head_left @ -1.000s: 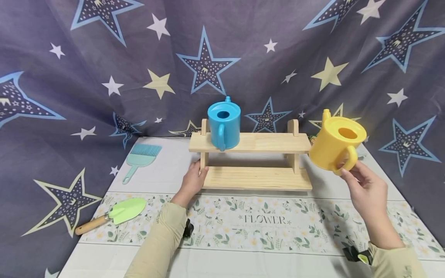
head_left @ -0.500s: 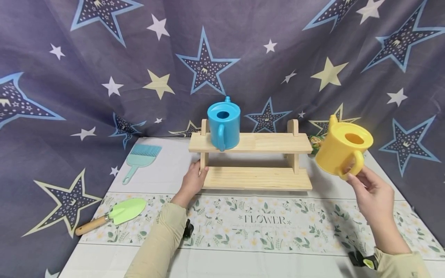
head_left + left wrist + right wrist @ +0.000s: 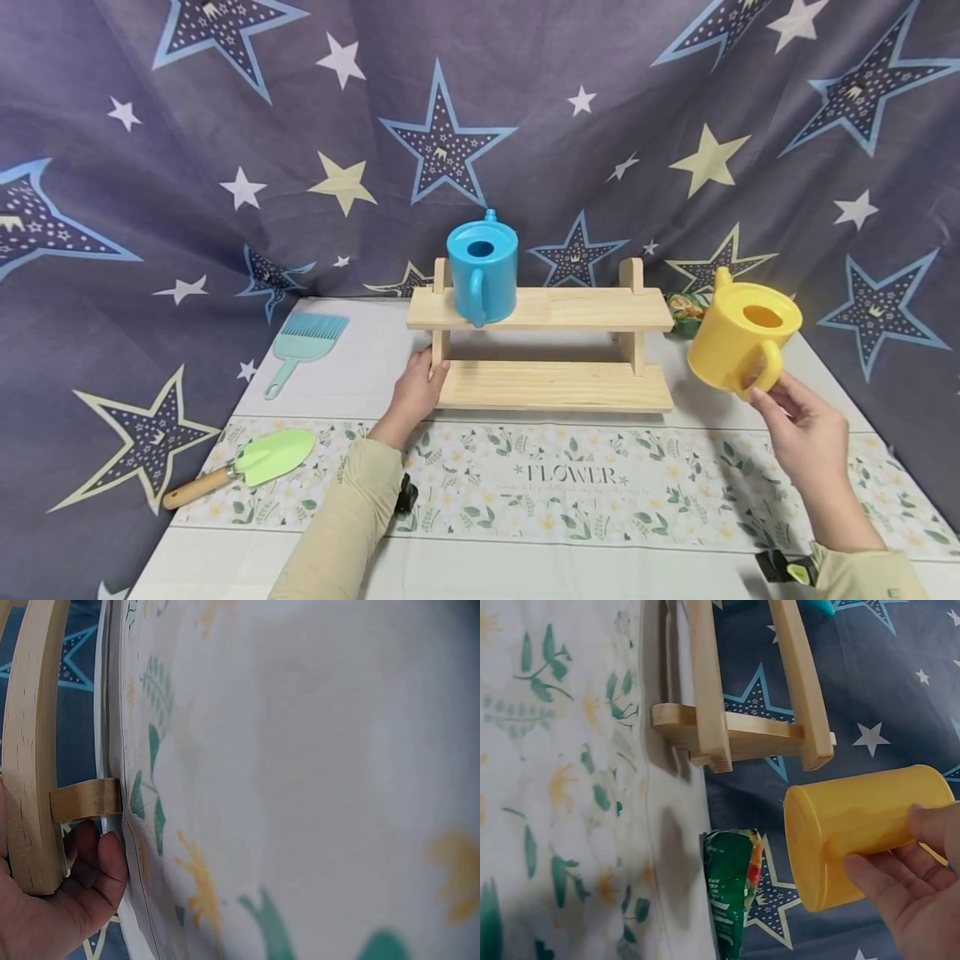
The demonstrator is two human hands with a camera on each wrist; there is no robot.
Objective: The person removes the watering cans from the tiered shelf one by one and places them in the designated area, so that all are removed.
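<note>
My right hand (image 3: 813, 437) pinches the handle of a yellow watering can (image 3: 738, 337) and holds it up, slightly tilted, to the right of a two-tier wooden shelf (image 3: 555, 385). In the right wrist view, thumb and fingers close on the handle side of the can (image 3: 855, 817). My left hand (image 3: 414, 390) grips the shelf's left end at the lower tier. Its fingers curl under the board in the left wrist view, beside a short wooden foot (image 3: 86, 799). On the left of the upper tier stands a blue watering can (image 3: 486, 271), handle toward me.
A green printed packet (image 3: 731, 885) lies behind the yellow can, partly hidden in the head view. On the left are a teal hand brush (image 3: 303, 337) and a green trowel with a wooden handle (image 3: 273, 456). A star-patterned cloth (image 3: 525, 100) hangs around the flower-printed table cover (image 3: 540, 492).
My right hand has carried the yellow can rightward and lower, away from the shelf, uncovering more of the packet. The left hand, the shelf and the blue can have stayed put.
</note>
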